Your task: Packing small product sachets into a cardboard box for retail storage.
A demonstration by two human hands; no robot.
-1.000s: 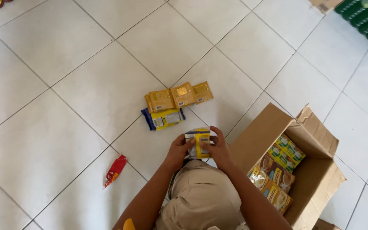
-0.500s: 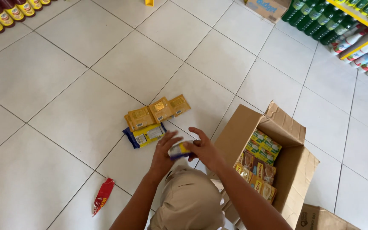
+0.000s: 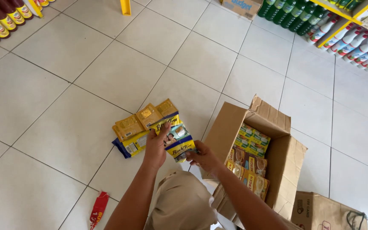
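a yellow and blue sachet strip (image 3: 176,138) is held above the tiled floor (image 3: 64,85), near the middle. the left hand (image 3: 156,147) pinches its left edge; the right hand (image 3: 205,157) seems to grip its lower right corner, fingers curled. yellow packets (image 3: 139,123) lie just left; an open cardboard box (image 3: 273,149) stands right.

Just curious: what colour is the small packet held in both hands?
Mostly yellow with a blue band, the small packet; head view.
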